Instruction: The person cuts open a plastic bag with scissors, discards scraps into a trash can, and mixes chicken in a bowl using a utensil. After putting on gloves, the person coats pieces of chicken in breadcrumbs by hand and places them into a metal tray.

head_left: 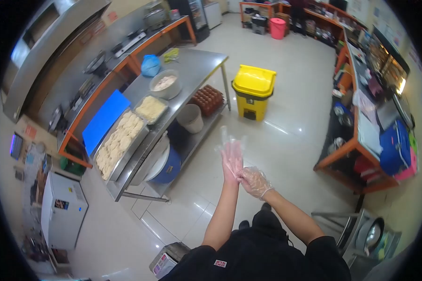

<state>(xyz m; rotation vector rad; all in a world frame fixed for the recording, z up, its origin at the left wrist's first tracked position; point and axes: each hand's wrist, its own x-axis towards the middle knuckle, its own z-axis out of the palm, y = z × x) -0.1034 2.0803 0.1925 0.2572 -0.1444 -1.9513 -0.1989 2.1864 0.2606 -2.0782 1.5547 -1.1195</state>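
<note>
My left hand (232, 159) is raised in front of me with its fingers extended inside a loose clear plastic glove (227, 136), whose tips stand out beyond the fingers. Against its wrist, my right hand (254, 181), also in a clear plastic glove, pinches the left glove's edge. Both hands are over the tiled floor. To their left stands a steel table (197, 61) bearing a tray of pale dough-like pieces (119, 143), a square container of pale food (151, 109), a round tub (166, 84) and a blue bag (150, 65).
A yellow pedal bin (253, 91) stands ahead. Under the table are a white bucket (190, 118), a blue drum (169, 166) and stacked brown trays (207, 99). An orange-framed counter (354, 150) is at right, a white chest (63, 210) at left. A person (297, 14) stands far back.
</note>
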